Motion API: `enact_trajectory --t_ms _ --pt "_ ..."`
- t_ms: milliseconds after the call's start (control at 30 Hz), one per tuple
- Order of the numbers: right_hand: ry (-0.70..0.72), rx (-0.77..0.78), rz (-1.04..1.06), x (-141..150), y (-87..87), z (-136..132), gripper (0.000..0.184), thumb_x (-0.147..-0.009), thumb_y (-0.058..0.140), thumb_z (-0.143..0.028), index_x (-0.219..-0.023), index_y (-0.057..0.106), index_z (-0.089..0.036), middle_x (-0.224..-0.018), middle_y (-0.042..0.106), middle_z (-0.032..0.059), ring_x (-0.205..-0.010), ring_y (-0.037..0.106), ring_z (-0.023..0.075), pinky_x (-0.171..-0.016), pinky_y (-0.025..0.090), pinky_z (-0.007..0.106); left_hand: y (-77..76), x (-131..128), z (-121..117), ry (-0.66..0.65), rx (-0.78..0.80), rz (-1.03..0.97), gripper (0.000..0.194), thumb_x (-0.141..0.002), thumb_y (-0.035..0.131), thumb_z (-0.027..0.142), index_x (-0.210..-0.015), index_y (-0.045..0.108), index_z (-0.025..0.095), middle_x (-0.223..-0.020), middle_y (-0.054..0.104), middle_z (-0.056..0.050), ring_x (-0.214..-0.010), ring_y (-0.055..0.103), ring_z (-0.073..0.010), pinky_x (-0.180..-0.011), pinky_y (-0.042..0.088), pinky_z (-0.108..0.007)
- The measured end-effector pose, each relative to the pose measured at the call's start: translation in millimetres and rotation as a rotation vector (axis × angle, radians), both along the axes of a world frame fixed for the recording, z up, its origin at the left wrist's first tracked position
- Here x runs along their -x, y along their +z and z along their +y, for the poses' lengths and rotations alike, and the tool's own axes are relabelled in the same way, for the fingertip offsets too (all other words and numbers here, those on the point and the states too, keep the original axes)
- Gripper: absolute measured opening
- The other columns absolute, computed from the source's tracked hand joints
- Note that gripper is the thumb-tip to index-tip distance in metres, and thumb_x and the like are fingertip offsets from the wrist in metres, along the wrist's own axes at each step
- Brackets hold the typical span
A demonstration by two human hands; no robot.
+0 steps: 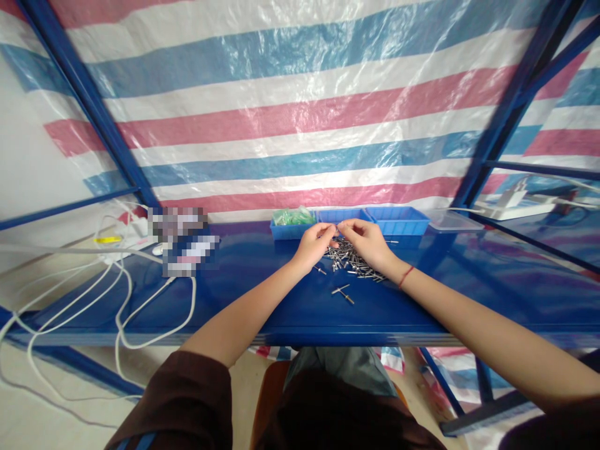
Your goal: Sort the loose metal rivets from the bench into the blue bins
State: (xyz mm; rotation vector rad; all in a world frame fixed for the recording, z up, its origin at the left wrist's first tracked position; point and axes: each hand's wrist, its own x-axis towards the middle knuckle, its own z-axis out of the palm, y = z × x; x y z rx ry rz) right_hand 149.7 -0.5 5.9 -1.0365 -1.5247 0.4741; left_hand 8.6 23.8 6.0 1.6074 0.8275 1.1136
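Fingertips pinched, my left hand (315,244) meets my right hand (368,242) just in front of the blue bins. Whatever sits between the fingertips is too small to make out. Beneath and between the hands lies a heap of metal pop rivets (344,255), partly covered by my right hand. Two loose rivets (345,296) lie crossed nearer the front edge, and another rivet (320,270) rests beside my left wrist. A red cord (406,277) circles my right wrist.
Behind the hands stand a blue bin (285,232) holding green plastic-wrapped items and another blue bin (398,222). A clear lid (454,221) lies to their right. White cables (193,306) trail over the left of the blue tabletop (244,287). Blue posts (84,94) frame the striped sheet.
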Motion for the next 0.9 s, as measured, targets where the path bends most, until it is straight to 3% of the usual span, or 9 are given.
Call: enact_trajectory --t_ms 200,367,567,767,900 --pt "-0.004 -0.032 -0.06 -3 -1.4 1 0.031 -0.078 0.06 -0.046 -0.081 0.07 -0.016 -0.077 0.069 0.0059 -0.071 0.06 0.0179 -0.07 0.047 0.033 -5.4 1 4 -0.06 -0.103 0.093 0.019 -0.085 0.053 0.029 -0.088 0.063 0.013 -0.079 0.067 -0.003 -0.056 0.057 -0.0071 -0.056 0.043 -0.02" --pt "-0.064 -0.188 -0.266 -4 4.1 -5 0.027 -0.081 0.059 -0.042 -0.084 0.072 -0.019 -0.074 0.066 0.0044 -0.069 0.057 0.0167 -0.065 0.045 0.031 -11.3 0 11 -0.101 -0.147 0.059 0.018 -0.084 0.056 0.029 -0.089 0.061 0.012 -0.078 0.063 -0.001 -0.052 0.053 -0.0047 -0.055 0.042 -0.019" --pt "-0.058 -0.316 -0.352 -6 12.1 -10 0.022 -0.085 0.056 -0.035 -0.087 0.073 -0.02 -0.076 0.066 0.0051 -0.07 0.057 0.0168 -0.067 0.045 0.032 -13.6 4 18 -0.023 -0.269 0.033 0.021 -0.08 0.061 0.032 -0.088 0.059 0.014 -0.083 0.062 -0.002 -0.057 0.055 -0.0062 -0.056 0.044 -0.019" --pt "-0.078 -0.297 -0.386 -8 10.9 -7 0.027 -0.087 0.052 -0.037 -0.095 0.072 -0.02 -0.081 0.067 0.0064 -0.073 0.058 0.0186 -0.064 0.045 0.032 -5.1 10 16 0.116 -0.44 0.058 0.011 -0.08 0.06 0.024 -0.088 0.057 0.016 -0.083 0.061 0.0 -0.059 0.053 -0.0061 -0.058 0.043 -0.019" --pt "-0.076 -0.295 -0.405 -8 10.5 -8 0.029 -0.089 0.048 -0.037 -0.095 0.07 -0.019 -0.086 0.068 0.008 -0.079 0.059 0.0194 -0.069 0.045 0.033 1.3 12 10 0.137 -0.519 0.089 0.009 -0.082 0.058 0.023 -0.088 0.056 0.017 -0.083 0.061 -0.001 -0.061 0.053 -0.0067 -0.059 0.042 -0.019"
